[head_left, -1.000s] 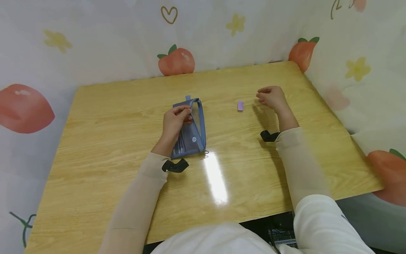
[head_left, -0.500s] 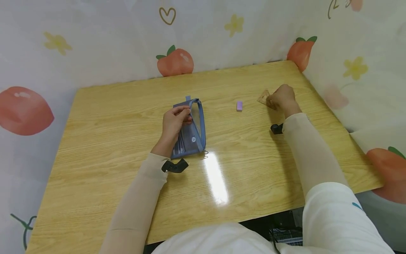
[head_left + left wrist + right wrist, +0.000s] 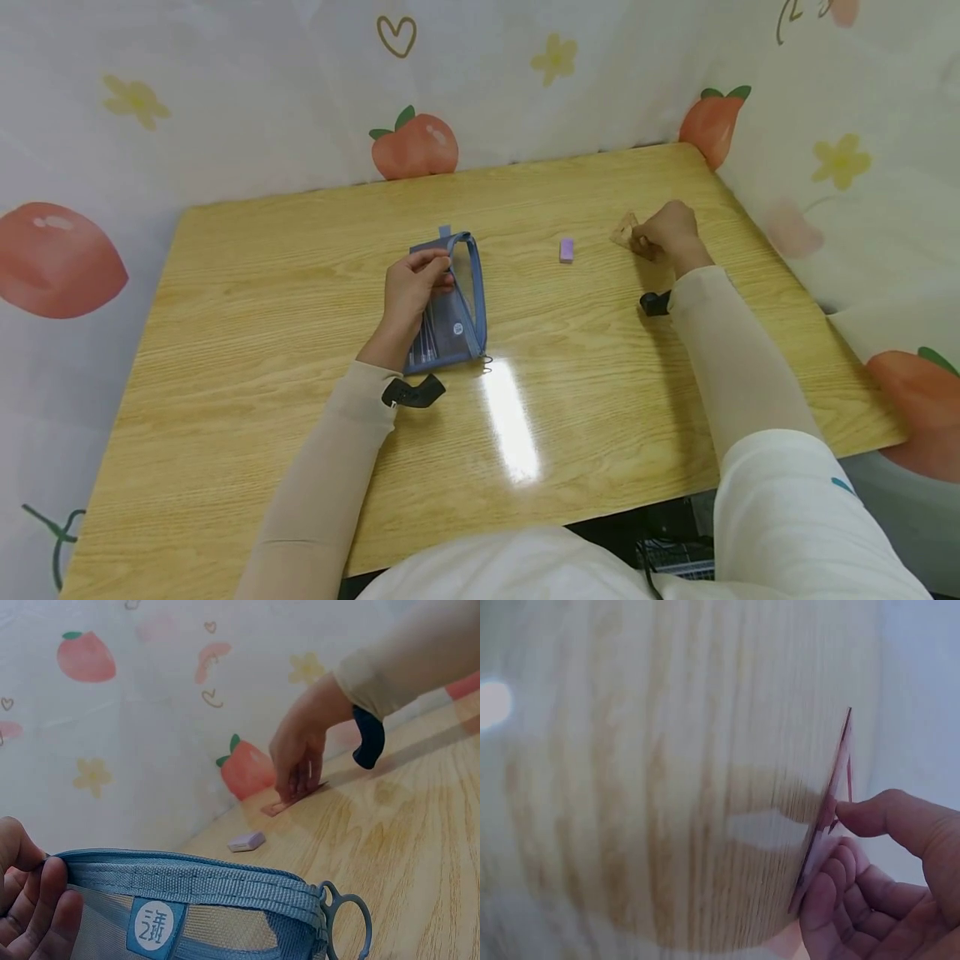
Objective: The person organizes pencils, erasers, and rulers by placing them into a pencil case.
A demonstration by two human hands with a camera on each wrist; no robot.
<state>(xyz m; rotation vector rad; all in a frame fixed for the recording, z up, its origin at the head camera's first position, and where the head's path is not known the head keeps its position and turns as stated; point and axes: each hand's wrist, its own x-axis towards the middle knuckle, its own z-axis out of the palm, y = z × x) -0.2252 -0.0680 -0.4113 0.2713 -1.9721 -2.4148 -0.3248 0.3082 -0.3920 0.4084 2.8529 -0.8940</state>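
A blue mesh zip pouch (image 3: 452, 321) lies on the table with its zipped side gaping. My left hand (image 3: 411, 285) pinches the pouch's upper rim between thumb and fingers; the left wrist view shows this grip beside a round label (image 3: 155, 922). Farther right, my right hand (image 3: 670, 232) holds a clear, pinkish set square (image 3: 623, 229) by its edge. Seen nearly edge-on in the right wrist view, the set square (image 3: 826, 817) has the thumb at one face and curled fingers at the other. Part of it is hidden by the hand.
Between the pouch and the right hand lies a small purple block (image 3: 566, 250) that looks like an eraser. A ring (image 3: 351, 922) hangs at the zip's end. Fruit-patterned sheeting (image 3: 480, 92) borders the wooden table (image 3: 247, 275) behind and at the sides.
My right hand has moved right and down onto the set square and taken hold of it. The left hand and pouch stay where they were.
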